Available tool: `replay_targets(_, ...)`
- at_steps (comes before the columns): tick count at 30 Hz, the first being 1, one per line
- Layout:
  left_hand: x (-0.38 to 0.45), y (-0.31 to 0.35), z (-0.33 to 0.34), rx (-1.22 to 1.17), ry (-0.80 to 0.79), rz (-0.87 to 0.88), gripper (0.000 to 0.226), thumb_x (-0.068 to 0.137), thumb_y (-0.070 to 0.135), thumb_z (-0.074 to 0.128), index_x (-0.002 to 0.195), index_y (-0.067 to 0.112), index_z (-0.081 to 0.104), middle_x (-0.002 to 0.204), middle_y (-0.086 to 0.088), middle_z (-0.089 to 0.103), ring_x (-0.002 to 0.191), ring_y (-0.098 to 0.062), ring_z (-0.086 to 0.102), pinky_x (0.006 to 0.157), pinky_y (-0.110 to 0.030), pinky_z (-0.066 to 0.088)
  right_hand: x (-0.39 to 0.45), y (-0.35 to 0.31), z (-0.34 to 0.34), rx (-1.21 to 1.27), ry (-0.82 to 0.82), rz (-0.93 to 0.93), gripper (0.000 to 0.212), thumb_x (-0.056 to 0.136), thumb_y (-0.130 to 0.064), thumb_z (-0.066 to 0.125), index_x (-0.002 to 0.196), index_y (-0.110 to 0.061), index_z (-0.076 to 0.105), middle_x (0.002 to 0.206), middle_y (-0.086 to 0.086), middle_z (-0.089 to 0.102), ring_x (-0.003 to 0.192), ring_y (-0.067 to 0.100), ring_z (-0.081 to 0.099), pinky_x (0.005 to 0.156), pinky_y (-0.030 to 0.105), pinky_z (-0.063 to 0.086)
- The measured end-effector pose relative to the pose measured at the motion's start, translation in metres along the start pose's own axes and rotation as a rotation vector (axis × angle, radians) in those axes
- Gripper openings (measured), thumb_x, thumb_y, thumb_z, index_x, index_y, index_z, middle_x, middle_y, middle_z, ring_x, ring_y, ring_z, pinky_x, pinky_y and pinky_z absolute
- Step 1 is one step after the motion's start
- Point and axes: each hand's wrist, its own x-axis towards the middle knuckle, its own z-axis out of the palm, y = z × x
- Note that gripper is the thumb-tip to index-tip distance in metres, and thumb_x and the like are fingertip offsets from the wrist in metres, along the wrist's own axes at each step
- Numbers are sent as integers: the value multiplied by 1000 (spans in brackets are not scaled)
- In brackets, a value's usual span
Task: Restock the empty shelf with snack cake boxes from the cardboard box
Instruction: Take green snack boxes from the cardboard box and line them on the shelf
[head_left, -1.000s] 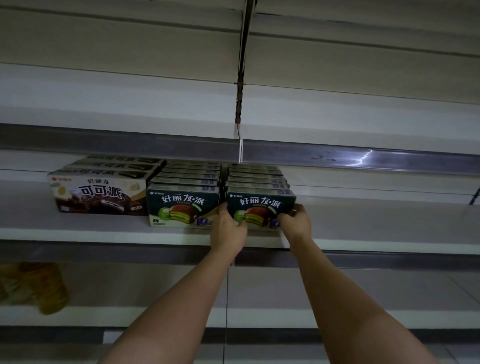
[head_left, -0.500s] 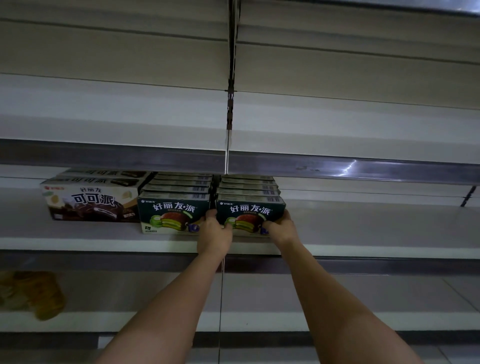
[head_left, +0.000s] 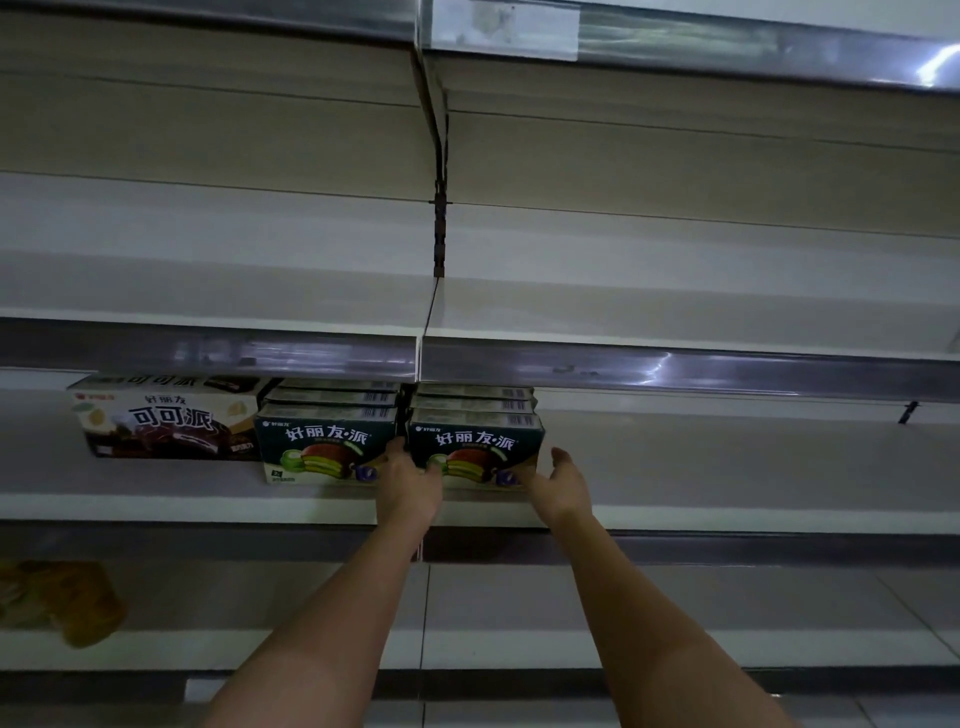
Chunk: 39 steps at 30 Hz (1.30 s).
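Dark green cardboard snack cake box (head_left: 475, 449), front of right-hand row: we no longer clasp it. Our right hand (head_left: 561, 480) has come off, fingers apart; our left hand (head_left: 410, 480) rests at its lower left corner, grip unclear. Row placed; more boxes needed rightward.

Upper shelf rail (head_left: 675, 371) is hiding the far rows: only barcode edges of the green boxes behind the two front ones are showing, count unclear. Left hand (head_left: 408, 486) is covering the lower left corner of the right green box (head_left: 475, 449) and the gap to the left green box (head_left: 324, 447); its fingertips are not showing. Right hand (head_left: 558, 486) is overlapping that box's lower right corner; contact cannot be told. Both arms are running out at the bottom edge. Yellow packs (head_left: 62, 603) at lower left are blurring and being cut by the left edge. Label (head_left: 506, 23) on the top rail is reading as a smear.
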Motion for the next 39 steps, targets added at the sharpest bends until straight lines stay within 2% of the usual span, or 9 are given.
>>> replay_targets(3,-4,-1,1,-42,27,-21,49,94,11,53,139,5,34,131,-18,52,112,-33,55,86,-34,44,-8,6,-7,-91,9,-44,68,92,-33,58,148,-12,26,152,8,32,137,26,36,107,36,35)
replay_targets(8,-16,-5,-1,121,17,90,28,95,14,50,123,10,54,123,-11,58,104,-28,57,77,-29,44,-30,12,-19,-223,60,-99,54,94,-25,53,144,-13,36,146,6,41,128,26,46,102,34,39)
replay_targets(14,-42,-14,0,239,-145,359,19,94,21,53,112,19,59,109,1,62,91,-14,57,71,-27,47,-73,23,-16,-289,150,-73,43,95,-22,51,137,-15,44,129,7,56,113,22,56,94,31,45)
replay_targets(17,-54,-19,4,238,-234,443,17,94,22,54,108,18,61,104,3,61,87,-12,55,68,-25,42,-99,31,-13,-291,203,-29,41,94,-26,52,134,-16,47,130,6,57,117,22,55,95,31,43)
replay_targets(23,-86,-38,5,221,-467,492,11,94,23,53,101,19,60,99,5,61,86,-13,56,72,-28,48,-154,55,-9,-268,330,128,48,95,-26,51,141,-18,40,141,3,48,123,21,51,102,34,42)
replay_targets(27,-117,-52,13,273,-612,525,10,95,25,51,100,19,58,99,4,61,86,-12,55,68,-24,43,-200,74,-13,-192,429,225,48,94,-27,51,140,-19,40,134,6,54,97,17,61,92,39,51)
replay_targets(29,-136,-55,18,274,-676,544,10,95,26,50,99,20,57,98,4,60,85,-12,55,67,-24,40,-225,86,-18,-188,468,288,49,93,-28,51,140,-19,41,135,4,53,108,22,60,95,41,49)
replay_targets(32,-170,-60,27,258,-792,563,6,95,25,51,95,21,56,96,3,61,84,-14,57,68,-26,45,-266,106,-31,-176,565,375,49,92,-24,52,139,-17,44,135,2,53,120,20,53,97,31,44)
replay_targets(39,-274,-69,44,248,-1028,638,4,95,25,52,92,25,54,88,6,60,80,-13,58,67,-26,47,-380,158,-65,-104,758,624,47,90,-23,55,136,-17,47,136,3,53,120,21,53,92,25,40)
